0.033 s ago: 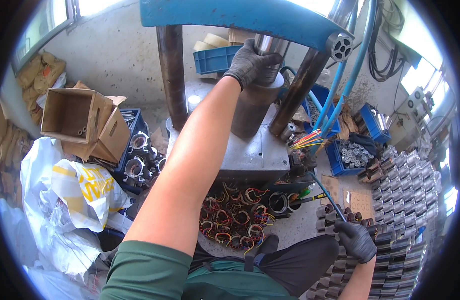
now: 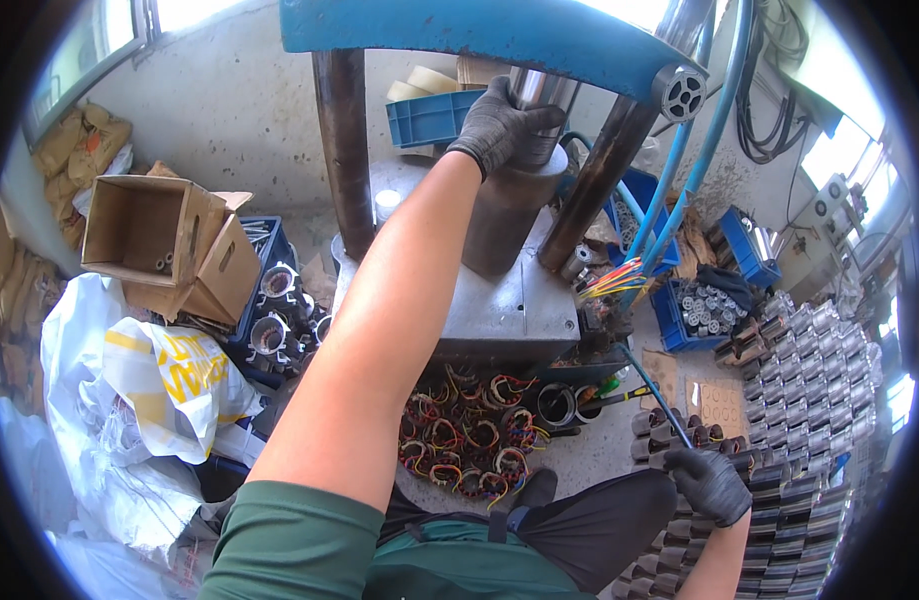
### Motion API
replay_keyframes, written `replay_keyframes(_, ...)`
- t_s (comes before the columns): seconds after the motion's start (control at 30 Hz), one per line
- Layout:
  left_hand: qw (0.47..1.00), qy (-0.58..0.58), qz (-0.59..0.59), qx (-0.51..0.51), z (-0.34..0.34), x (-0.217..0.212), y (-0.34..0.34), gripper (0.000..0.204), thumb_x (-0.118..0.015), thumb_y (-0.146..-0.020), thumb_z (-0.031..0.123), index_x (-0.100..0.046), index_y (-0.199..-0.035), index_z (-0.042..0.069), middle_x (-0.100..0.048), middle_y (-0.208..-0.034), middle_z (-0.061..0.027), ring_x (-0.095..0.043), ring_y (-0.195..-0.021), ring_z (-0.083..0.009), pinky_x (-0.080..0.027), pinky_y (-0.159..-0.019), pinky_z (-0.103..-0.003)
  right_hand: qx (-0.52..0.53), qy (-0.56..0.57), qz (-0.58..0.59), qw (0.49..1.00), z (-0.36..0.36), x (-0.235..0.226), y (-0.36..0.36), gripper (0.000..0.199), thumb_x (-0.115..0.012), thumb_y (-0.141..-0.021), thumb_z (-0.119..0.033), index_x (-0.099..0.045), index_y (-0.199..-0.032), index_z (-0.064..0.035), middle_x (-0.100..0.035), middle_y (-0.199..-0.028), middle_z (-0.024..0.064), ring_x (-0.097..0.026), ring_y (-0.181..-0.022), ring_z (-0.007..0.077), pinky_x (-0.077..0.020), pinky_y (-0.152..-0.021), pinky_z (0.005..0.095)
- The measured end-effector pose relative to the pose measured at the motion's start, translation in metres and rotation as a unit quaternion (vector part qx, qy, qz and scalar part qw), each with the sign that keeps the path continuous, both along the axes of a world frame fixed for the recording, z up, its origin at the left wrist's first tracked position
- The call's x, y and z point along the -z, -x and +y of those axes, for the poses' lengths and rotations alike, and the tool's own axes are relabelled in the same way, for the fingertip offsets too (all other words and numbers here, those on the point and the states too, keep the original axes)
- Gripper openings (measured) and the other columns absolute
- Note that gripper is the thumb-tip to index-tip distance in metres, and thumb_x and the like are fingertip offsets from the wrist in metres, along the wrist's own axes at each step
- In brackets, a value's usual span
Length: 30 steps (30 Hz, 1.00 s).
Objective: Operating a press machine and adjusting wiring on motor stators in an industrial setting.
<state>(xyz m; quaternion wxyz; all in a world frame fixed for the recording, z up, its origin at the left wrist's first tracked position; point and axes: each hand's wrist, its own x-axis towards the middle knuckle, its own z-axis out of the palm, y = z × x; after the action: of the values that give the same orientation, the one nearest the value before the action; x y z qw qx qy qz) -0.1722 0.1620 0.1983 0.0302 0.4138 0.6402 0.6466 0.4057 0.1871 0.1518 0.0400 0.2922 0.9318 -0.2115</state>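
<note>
Cylinder (image 2: 507, 215) on the press is what the left hand (image 2: 499, 125) is on: dark grey metal, standing upright on the grey press base (image 2: 499, 300), long axis straight up and down. That hand is gloved, arm stretched way out and up, fingers curled over the cylinder's top edge right where the shiny ram (image 2: 539, 88) comes down into it. So it's closed around the rim, gripping from above and a bit from the left. The cylinder sits directly under the hand, between the two rusty columns of the blue press frame (image 2: 459, 35).

Right hand (image 2: 709, 482) is low down by the knee, also gloved, well apart from the press. It looks loosely curled over the stacks of grey laminated cores (image 2: 779, 500) at that side, just below a thin blue-handled rod (image 2: 651, 390); can't tell if it's actually pinching one or only resting there. So the left is clearly the one at the cylinder, the right is nowhere near it.

Further out: a pile of wound coils (image 2: 469, 440) with red and yellow wires lies on the floor in front of the base, a short metal ring (image 2: 557, 403) beside them. Blue bin (image 2: 699, 310) of small metal parts off to the right, more stacked cores beyond it. On the left, an open cardboard box (image 2: 159, 240), a blue crate (image 2: 269, 300) with round parts, and white bags (image 2: 149, 390).
</note>
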Motion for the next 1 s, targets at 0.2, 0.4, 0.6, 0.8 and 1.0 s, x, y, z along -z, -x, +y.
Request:
replay_keyframes(0.2,1.000,0.009,0.000,0.012,-0.003,-0.002,-0.006,0.090,-0.093,-0.072,0.049,-0.057,-0.134,-0.005,-0.071,-0.123,-0.0208,-0.068,-0.115,-0.0275,-0.051,-0.105,-0.038,0.011,0.018,0.022,1.000,0.003,0.001,0.002,0.029,-0.065,-0.091,-0.001,-0.073,-0.119,0.0001,-0.077,-0.097,0.0175,-0.076,-0.086,0.0309,-0.0592,-0.081,0.0397)
replay_keyframes(0.4,1.000,-0.010,-0.010,0.011,-0.005,-0.001,-0.001,0.101,-0.095,-0.062,0.060,-0.057,-0.133,-0.001,-0.073,-0.120,-0.0214,-0.071,-0.112,-0.0320,-0.053,-0.101,-0.039,0.025,-0.040,0.091,0.995,-0.003,0.003,0.002,0.026,-0.063,-0.091,0.002,-0.072,-0.116,0.0011,-0.076,-0.096,0.0167,-0.074,-0.086,0.0295,-0.0582,-0.082,0.0381)
replay_keyframes(0.6,0.994,-0.070,-0.038,0.076,0.009,0.003,-0.002,0.100,-0.098,-0.066,0.045,-0.050,-0.142,0.001,-0.070,-0.126,-0.0164,-0.067,-0.116,-0.0270,-0.052,-0.104,-0.038,0.038,-0.232,0.197,0.952,0.012,-0.022,0.024,0.020,-0.062,-0.095,0.002,-0.070,-0.114,-0.0009,-0.074,-0.096,0.0181,-0.072,-0.087,0.0323,-0.0558,-0.079,0.0409)
replay_keyframes(0.8,0.990,-0.089,-0.036,0.101,0.009,0.006,0.007,0.101,-0.099,-0.066,0.040,-0.046,-0.145,0.004,-0.068,-0.128,-0.0149,-0.066,-0.117,-0.0255,-0.051,-0.105,-0.038,0.099,-0.302,0.354,0.880,0.090,-0.066,0.104,0.017,-0.061,-0.099,-0.001,-0.066,-0.115,-0.0031,-0.073,-0.094,0.0196,-0.073,-0.083,0.0339,-0.0554,-0.074,0.0420)
replay_keyframes(1.0,0.988,-0.107,-0.027,0.106,0.015,0.006,0.008,0.096,-0.099,-0.065,0.039,-0.051,-0.140,0.002,-0.069,-0.127,-0.0152,-0.066,-0.117,-0.0261,-0.052,-0.105,-0.038,0.063,-0.400,0.263,0.876,0.148,-0.093,0.136,0.014,-0.066,-0.102,-0.015,-0.067,-0.109,-0.0032,-0.073,-0.092,0.0227,-0.072,-0.082,0.0383,-0.0558,-0.074,0.0437)
